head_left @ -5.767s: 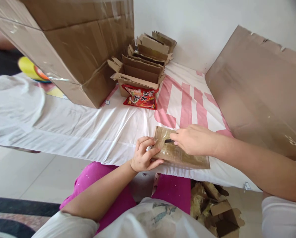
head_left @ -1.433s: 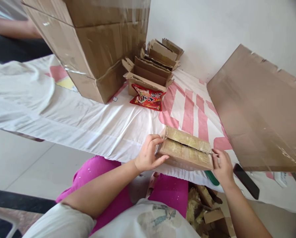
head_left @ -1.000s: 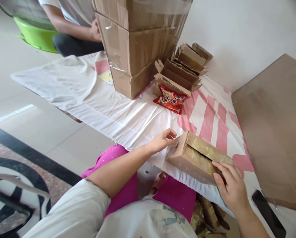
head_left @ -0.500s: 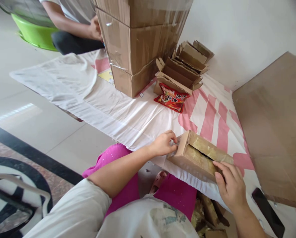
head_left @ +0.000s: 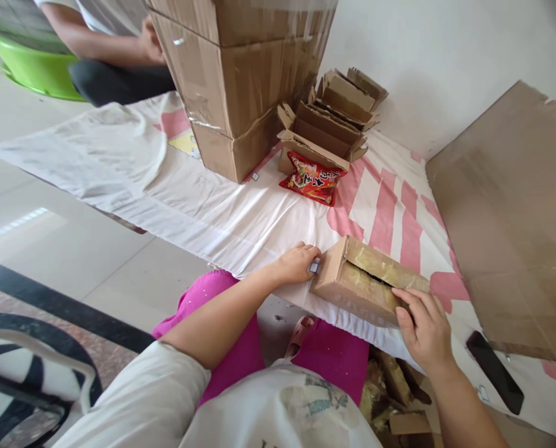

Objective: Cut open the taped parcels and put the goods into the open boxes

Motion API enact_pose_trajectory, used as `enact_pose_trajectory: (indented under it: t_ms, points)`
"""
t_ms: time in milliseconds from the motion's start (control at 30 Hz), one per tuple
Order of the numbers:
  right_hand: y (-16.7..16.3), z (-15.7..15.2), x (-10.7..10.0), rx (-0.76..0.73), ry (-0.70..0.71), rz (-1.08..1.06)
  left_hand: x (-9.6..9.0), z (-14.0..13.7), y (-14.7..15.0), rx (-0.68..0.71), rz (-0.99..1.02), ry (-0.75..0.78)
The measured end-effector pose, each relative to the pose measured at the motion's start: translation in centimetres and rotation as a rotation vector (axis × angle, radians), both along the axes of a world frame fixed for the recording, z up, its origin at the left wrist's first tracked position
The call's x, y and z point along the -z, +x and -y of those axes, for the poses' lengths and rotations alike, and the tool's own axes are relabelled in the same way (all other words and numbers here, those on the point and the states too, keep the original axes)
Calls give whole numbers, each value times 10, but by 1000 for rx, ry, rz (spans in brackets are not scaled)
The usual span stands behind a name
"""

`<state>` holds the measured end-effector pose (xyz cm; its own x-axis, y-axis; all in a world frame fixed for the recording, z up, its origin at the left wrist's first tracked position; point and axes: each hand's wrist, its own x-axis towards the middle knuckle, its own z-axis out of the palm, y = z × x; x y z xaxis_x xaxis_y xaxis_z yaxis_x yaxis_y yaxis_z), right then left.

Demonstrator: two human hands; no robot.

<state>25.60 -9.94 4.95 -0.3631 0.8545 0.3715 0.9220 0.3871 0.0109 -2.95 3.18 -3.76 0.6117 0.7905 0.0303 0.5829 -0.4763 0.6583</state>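
Observation:
A small taped cardboard box [head_left: 369,283] lies on the cloth near its front edge, a dark gap running along its top seam. At its right end is my right hand [head_left: 425,320], fingers on top by the seam and thumb against the near side. Close to the box's left end, my left hand [head_left: 299,262] has its fingers curled in; its fingertips are partly hidden. A small blue-and-white patch shows beside those fingertips, whether loose or part of the cloth I cannot tell. Beyond the box, a red food packet [head_left: 313,179] leans against an open carton [head_left: 327,134].
A tall cardboard carton [head_left: 231,93] stands at the back, and a large one [head_left: 511,224] at the right. A black phone [head_left: 495,372] lies on the patterned cloth [head_left: 240,218]. Cardboard pieces [head_left: 392,379] lie below the edge. Another person [head_left: 114,43] sits behind the tall carton.
My left hand has come slightly away from the box's left end, its fingers more curled. The right hand stays on the box. The whole view has shifted a little.

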Motion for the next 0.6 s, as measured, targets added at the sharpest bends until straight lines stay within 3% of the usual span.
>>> enact_pose_trajectory:
  t_ms: [133,433,600]
  points:
    - [-2,1,-1,2,7,-8,5,4,8,20,-38,62]
    - [-2,0,1,18,21,-53,-3,1,3,-51,-10,-20]
    - [-10,22,-6,-6,239,-258,-10,-1,-8,-170,243,-103]
